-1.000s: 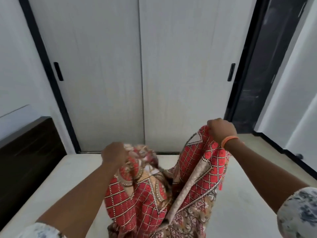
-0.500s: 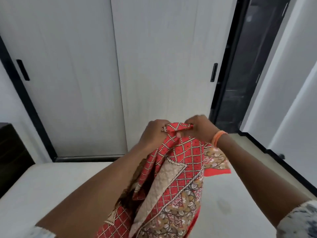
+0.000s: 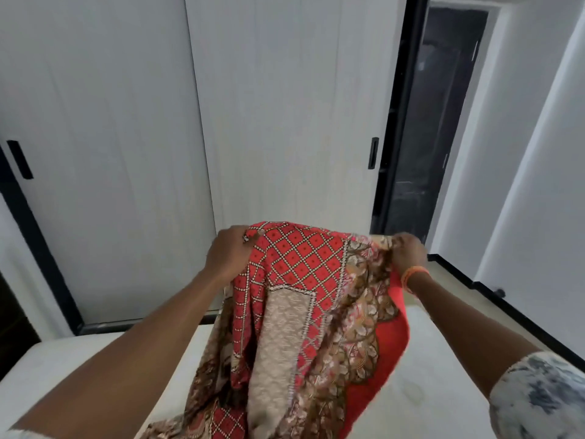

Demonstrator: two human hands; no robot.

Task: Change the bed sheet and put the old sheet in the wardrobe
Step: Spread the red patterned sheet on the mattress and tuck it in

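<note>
Both arms extended forward, raised. Left hand (image 3: pixel 228 255) and right hand (image 3: pixel 408 252) apart, each fisted on the sheet's (image 3: pixel 304 264) top edge.

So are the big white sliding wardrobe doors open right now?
No, both white sliding wardrobe doors are shut, meeting at the middle behind the red patterned bed sheet held up by both hands.

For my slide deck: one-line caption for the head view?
Both hands, left and right, hold a red patterned sheet up before closed wardrobe doors.
</note>
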